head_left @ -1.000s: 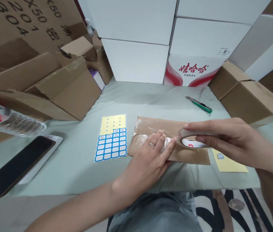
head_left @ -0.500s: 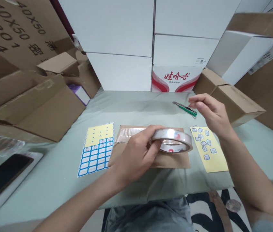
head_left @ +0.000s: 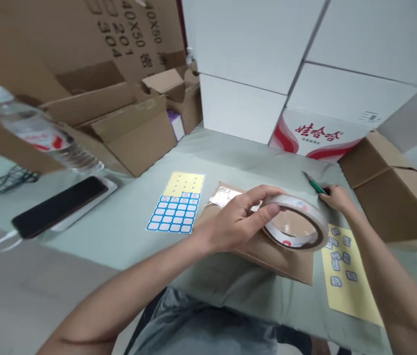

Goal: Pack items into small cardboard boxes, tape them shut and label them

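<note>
I have the left hand [head_left: 243, 222] over the brown carton [head_left: 263, 249], its thumb and fingers pinching the near-left rim of the tape roll [head_left: 304, 204]. I see the roll tilted above the carton's right half; from this angle I cannot tell whether it touches the cardboard. A shiny strip of clear tape [head_left: 225, 195] lies along the carton's far-left part and runs out of my sight behind the hand.

I have the right hand [head_left: 336, 197] beyond the carton's far-right side, at the green utility knife [head_left: 315, 184]. The handle's near end disappears between its curled fingers and thumb; I cannot tell how firmly they press together there. The blade points away from me and to the left.

Just left of the carton I have a label sheet [head_left: 175, 202], its blue-framed stickers on the near part and bare yellow backing on the far part. To the carton's right, partly behind the right forearm, lies a yellow sheet [head_left: 356, 296] dotted with small stickers. Well left of the carton I can make out a dark phone [head_left: 60, 207] and a water bottle [head_left: 46, 133]. The pale green tabletop [head_left: 241, 158] spreads beyond the carton to stacked white boxes [head_left: 240, 106].
</note>
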{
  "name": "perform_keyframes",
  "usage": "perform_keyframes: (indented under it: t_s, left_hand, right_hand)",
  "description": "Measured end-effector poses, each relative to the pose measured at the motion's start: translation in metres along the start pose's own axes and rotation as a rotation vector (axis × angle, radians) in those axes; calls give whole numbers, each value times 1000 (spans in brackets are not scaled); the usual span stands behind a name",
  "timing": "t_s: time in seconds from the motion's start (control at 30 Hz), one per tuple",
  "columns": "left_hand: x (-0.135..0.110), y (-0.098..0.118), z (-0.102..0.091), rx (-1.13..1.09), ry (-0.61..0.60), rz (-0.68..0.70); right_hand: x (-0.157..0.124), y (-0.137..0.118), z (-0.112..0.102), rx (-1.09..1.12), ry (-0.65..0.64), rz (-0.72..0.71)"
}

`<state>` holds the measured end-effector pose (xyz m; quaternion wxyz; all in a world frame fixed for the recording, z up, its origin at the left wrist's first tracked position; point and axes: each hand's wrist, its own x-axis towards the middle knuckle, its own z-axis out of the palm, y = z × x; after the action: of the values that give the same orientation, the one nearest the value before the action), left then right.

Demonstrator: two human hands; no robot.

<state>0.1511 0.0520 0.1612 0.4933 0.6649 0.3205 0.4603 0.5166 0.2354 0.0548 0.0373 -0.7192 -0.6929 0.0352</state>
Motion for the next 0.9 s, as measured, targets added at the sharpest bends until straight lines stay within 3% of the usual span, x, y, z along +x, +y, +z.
perform_keyframes:
  t_s: [0.17,0.27,0.37,0.5,0.63,0.8,0.9]
  left_hand:
    - [-3,-5,-2,177,147,226]
    - [-6,-8,-2,228,146,289]
    - [-7,-8,-2,284,137,388]
    - [-7,-5,-2,325,148,416]
    - [-8,-4,-1,293,139,408]
    - [-7,-6,-1,246,148,416]
    - [-7,-7,-1,259,146,401]
  right_hand:
    - [-18,14,-39,278,-33,-89]
    - [-46,7,-68,492,-104,-211]
    - [-71,-24,-98,570,-159,-359]
    - [-87,-82,-127,381,-193,-702]
    - [-88,-117,-136,304,-283,-878]
    - [-87,-135,-135,274,-391,-973]
    - [-85,-144,-135,263,-388,-1022]
